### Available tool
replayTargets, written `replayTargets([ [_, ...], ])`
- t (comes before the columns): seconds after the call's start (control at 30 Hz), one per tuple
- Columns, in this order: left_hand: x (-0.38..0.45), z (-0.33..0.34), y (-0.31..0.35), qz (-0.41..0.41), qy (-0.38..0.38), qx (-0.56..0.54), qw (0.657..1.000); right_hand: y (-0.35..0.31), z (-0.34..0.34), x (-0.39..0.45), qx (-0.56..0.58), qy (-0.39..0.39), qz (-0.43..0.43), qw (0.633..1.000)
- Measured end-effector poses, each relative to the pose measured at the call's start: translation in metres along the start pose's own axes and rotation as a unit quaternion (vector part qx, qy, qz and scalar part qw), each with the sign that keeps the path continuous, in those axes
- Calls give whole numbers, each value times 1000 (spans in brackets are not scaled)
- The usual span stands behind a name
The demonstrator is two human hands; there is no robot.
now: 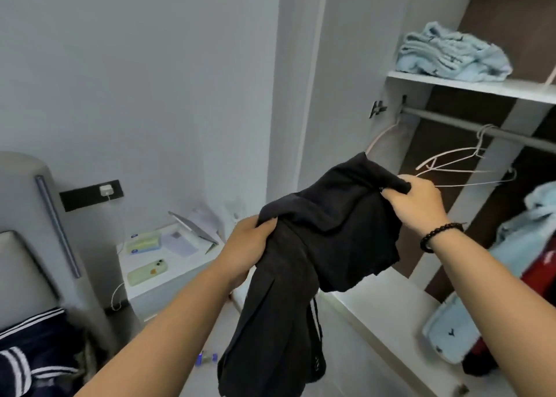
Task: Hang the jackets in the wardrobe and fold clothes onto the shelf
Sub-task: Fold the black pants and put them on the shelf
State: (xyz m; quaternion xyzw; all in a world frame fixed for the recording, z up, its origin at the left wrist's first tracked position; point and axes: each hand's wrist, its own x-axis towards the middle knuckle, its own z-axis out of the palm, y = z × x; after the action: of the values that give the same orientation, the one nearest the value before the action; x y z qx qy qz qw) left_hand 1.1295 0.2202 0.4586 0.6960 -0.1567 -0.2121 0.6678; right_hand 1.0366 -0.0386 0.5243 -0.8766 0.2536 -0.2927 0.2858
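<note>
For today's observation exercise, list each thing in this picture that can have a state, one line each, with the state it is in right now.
Dark jacket: bunched, held up by both hands, not on a hanger.
Left hand: grips the jacket.
Right hand: grips the jacket's upper edge.
White hangers: on the rail, bare.
Light blue garment: on the shelf, loosely folded.
Wardrobe: open.
Charger: plugged in.
</note>
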Motion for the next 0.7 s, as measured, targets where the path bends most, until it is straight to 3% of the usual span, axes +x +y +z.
replayTargets([
  [0.2,24,99,58,-31,-47,-122,991,91,-41,-61,-19,-87,21,996],
  [0.33,33,141,90,-72,-58,-228,969,114,-71,-90,-70,-153,9,986],
  [0.4,33,159,99,-75,-69,-240,965,112,-79,-100,-39,-161,-15,986],
  [0.53,31,187,110,-92,-100,-226,965,100,-88,-112,2,-135,-57,989],
  [0.7,28,203,110,-126,-187,-198,954,83,-94,-119,-25,-33,-107,993],
])
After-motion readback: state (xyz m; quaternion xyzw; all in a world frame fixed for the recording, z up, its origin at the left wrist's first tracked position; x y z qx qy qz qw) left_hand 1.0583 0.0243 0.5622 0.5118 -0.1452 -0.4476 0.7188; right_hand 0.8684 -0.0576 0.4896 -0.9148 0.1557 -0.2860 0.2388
